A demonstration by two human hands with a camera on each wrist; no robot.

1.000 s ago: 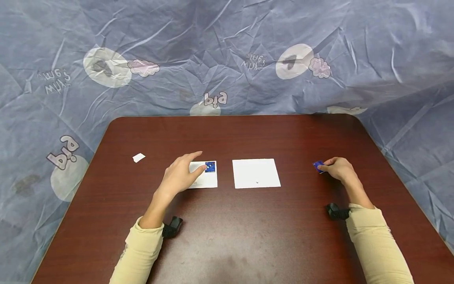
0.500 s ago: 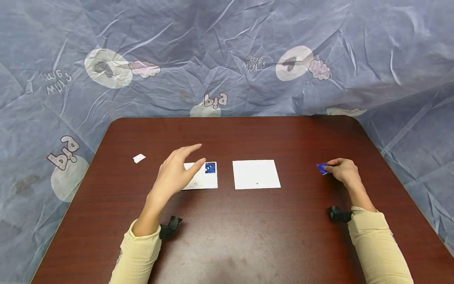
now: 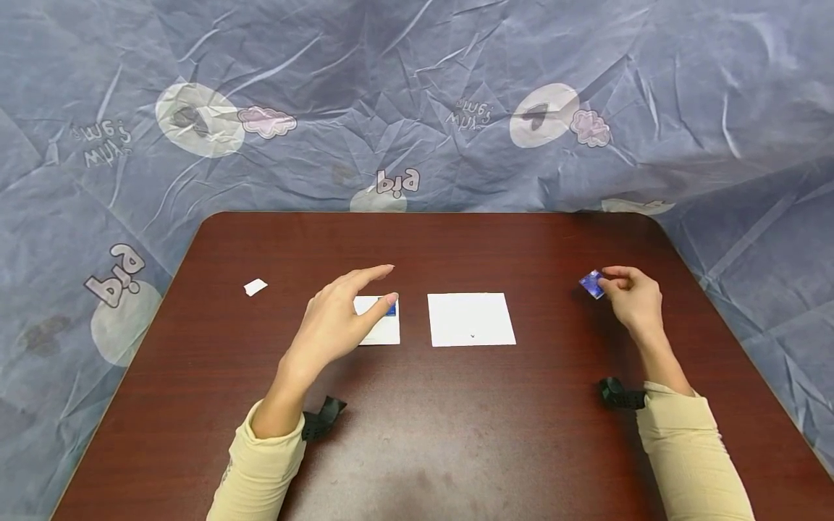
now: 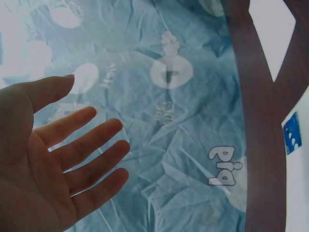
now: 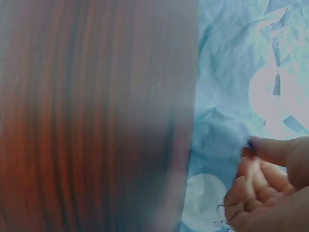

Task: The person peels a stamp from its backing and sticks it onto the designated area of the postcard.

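My right hand (image 3: 635, 300) is raised above the right side of the table, pinching a small blue stamp (image 3: 591, 284) between thumb and fingertips. In the right wrist view the stamp's dark edge (image 5: 250, 144) barely shows. My left hand (image 3: 339, 315) hovers with fingers spread over a white envelope (image 3: 384, 333), hiding much of it. The envelope bears a blue stamp (image 4: 292, 133) in its upper right corner, partly covered by my thumb in the head view. To its right lies a flat white rectangular paper (image 3: 472, 315) with a tiny dark mark near its lower edge.
A small white paper scrap (image 3: 255, 287) lies on the left of the dark red-brown table (image 3: 417, 405). Behind the table hangs a wrinkled blue-grey printed sheet (image 3: 339, 65).
My right hand has lifted the small blue stamp, shifting slightly right and away from me. The left hand drew back left, then moved right over the envelope's stamp.
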